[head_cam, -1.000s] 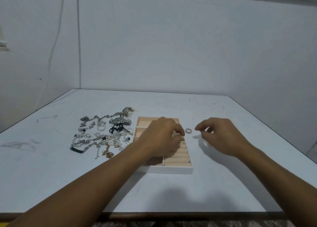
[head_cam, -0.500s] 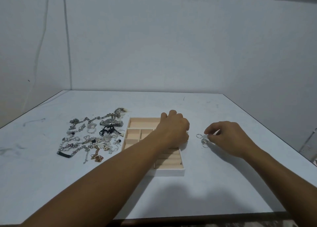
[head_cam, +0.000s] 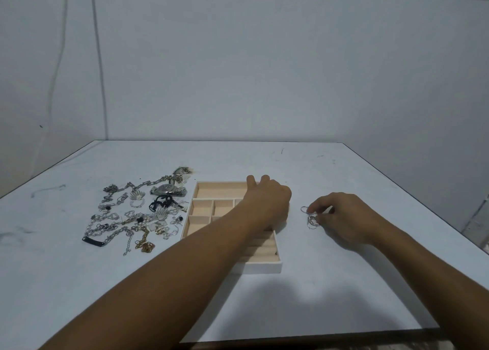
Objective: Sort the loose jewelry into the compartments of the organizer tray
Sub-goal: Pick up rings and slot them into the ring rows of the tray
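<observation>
While the left hand (head_cam: pixel 267 201) had slid from the tray's near ring rows toward its far right corner, the right hand (head_cam: pixel 344 217) had come down on the rings (head_cam: pixel 313 221) — a small silver cluster on the table (head_cam: pixel 344 283), near the right of the tray (head_cam: pixel 219 189) but apart from it. Thumb and forefinger were bent together on the cluster, pinching it as far as could be seen; one more ring (head_cam: pixel 304 209) lay loose just beyond. The left hand's fingers were curled over the tray's right edge (whether they held anything could not be told). A second before, a single ring had lain close beside the tray; now there were several, a little farther off, so picking up a ring looked to be the step in hand. No compartment in view held anything yet. The pile (head_cam: pixel 132 217) — chains, a watch (head_cam: pixel 166 189), smaller pieces — lay tangled left of the tray. The left forearm crossed the ring rows, covering the slots where these rings likely belonged.
</observation>
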The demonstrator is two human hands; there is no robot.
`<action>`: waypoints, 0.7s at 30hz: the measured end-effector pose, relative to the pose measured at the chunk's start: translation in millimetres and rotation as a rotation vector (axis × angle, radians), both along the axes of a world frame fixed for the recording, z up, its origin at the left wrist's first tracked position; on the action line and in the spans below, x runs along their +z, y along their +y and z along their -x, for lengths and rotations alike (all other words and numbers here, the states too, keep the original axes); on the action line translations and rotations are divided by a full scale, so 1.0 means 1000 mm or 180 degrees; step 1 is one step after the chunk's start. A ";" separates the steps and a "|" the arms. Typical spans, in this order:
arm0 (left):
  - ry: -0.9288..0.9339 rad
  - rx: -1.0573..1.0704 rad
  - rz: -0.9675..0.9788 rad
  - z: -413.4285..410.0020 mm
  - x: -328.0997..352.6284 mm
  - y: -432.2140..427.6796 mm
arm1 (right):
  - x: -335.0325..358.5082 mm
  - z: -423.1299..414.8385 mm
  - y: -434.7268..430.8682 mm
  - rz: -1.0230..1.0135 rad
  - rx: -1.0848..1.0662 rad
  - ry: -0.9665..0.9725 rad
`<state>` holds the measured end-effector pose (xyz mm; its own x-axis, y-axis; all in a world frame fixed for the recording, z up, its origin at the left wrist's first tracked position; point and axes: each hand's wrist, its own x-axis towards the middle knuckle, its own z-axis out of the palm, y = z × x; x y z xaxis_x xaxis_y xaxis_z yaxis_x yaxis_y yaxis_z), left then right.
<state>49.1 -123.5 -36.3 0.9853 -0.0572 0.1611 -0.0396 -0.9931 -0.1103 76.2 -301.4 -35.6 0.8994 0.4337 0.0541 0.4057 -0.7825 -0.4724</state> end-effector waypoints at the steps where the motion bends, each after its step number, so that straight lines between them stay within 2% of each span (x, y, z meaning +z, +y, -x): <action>1: -0.0051 0.0000 -0.0011 -0.002 -0.002 0.000 | 0.001 0.000 0.001 0.0008 0.0011 0.0002; 6: -0.0234 -0.0006 -0.0020 -0.005 -0.006 -0.001 | 0.003 0.002 0.006 0.0082 -0.0079 -0.0014; 14: -0.0128 -0.0058 0.0132 0.002 -0.002 0.000 | 0.009 0.007 0.005 0.0422 -0.0025 -0.0215; 21: -0.0196 -0.0181 0.0178 0.007 0.003 -0.006 | 0.017 0.012 0.012 0.0184 0.0090 -0.0195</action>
<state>41.9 -129.4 -33.3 0.9688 -0.1021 0.2259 -0.0911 -0.9941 -0.0589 64.4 -288.9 -18.6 0.8826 0.4627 0.0829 0.4547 -0.7956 -0.4003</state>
